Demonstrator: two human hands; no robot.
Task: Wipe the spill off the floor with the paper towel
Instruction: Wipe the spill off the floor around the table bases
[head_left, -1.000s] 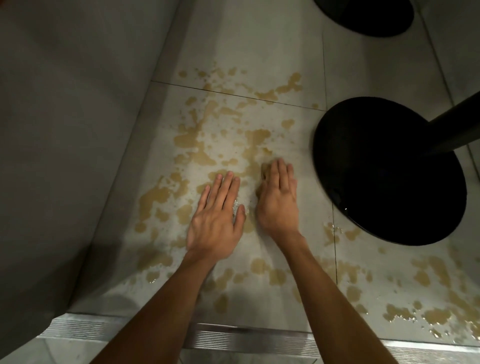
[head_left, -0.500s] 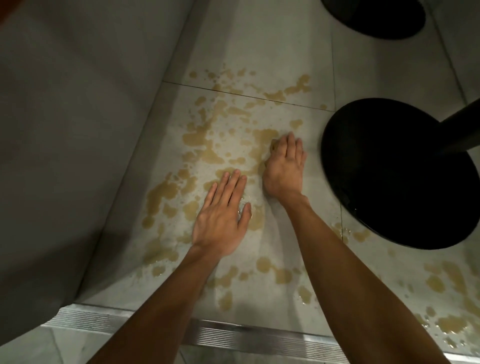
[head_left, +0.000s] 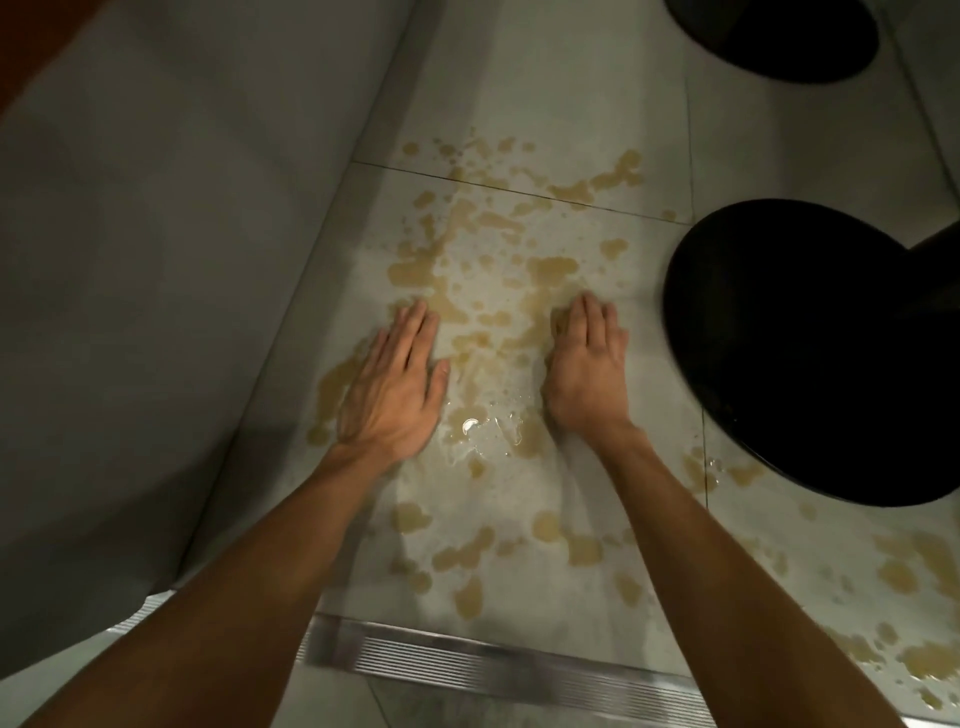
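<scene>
Lying flat on the floor (head_left: 545, 78), the paper towel (head_left: 493, 364) shows as a pale, wet sheet, soaked through with brown; its edges are hard to trace. Both hands press on it palm down: the left hand (head_left: 389, 395) at its left side, the right hand (head_left: 587, 374) at its right, well apart. Neither grip closes on anything; the fingers lie straight and close together. The spill (head_left: 618, 174) spreads as tan blotches beyond the fingertips, between the hands and off to the lower right. A black round base (head_left: 810, 364) stands just right of the right hand, a second black base (head_left: 779, 31) farther off. A ribbed metal strip (head_left: 519, 670) crosses under the forearms; a grey wall (head_left: 156, 260) rises at left.
</scene>
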